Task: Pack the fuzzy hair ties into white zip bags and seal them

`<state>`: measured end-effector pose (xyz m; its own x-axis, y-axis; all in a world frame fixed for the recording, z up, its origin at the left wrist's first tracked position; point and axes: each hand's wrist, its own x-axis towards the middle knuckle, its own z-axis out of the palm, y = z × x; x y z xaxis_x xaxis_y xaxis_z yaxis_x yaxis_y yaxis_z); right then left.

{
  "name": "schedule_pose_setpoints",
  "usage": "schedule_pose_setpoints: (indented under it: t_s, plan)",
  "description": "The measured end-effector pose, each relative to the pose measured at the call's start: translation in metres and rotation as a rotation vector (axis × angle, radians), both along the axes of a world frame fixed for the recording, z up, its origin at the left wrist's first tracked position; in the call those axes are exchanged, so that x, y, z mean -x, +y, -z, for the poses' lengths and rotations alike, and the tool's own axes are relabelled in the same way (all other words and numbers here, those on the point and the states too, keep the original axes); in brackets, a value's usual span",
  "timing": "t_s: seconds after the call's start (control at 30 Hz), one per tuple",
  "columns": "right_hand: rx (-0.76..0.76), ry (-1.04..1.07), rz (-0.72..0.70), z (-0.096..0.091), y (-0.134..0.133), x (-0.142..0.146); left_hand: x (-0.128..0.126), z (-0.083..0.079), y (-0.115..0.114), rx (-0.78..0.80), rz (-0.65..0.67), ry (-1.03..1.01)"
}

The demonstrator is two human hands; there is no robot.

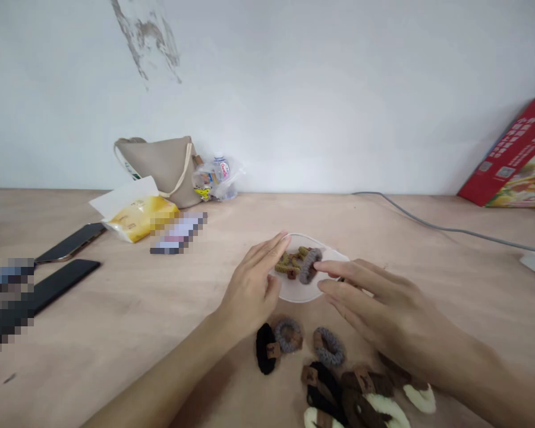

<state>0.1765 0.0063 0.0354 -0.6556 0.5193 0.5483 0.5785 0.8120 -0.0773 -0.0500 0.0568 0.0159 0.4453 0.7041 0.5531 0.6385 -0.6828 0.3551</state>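
Olive and grey hair ties [299, 264] lie in a translucent white pouch [294, 289]; the box [512, 157] is red.

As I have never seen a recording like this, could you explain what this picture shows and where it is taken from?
There is no machine: the one picture comes from a camera worn on a person's head, looking down at their bare hands. On the pale wooden table lies a translucent white pouch holding an olive knitted hair tie and a grey fuzzy hair tie. The left hand rests open on the pouch's edge; the right hand touches the grey tie with its fingertips. More hair ties, black, grey, brown and cream, lie nearer.
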Motion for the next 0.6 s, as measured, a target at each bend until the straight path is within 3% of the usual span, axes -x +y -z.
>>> schedule_pose_setpoints:
  t_s: [0.2, 0.33, 0.5, 0.6]
  plan:
    - [0.424, -0.210, 0.208, 0.018, -0.007, 0.015, 0.001, 0.001, 0.000, 0.015, -0.020, -0.006]
    - [0.664, -0.210, 0.231, 0.021, -0.009, 0.018, 0.001, 0.002, 0.000, 0.007, -0.025, -0.004]
    - [0.709, 0.027, 0.216, 0.018, -0.009, 0.022, 0.000, 0.001, 0.000, 0.005, -0.024, -0.010]
    - [0.601, 0.285, 0.190, 0.014, -0.006, 0.023, 0.000, 0.001, 0.000, 0.004, -0.017, -0.015]
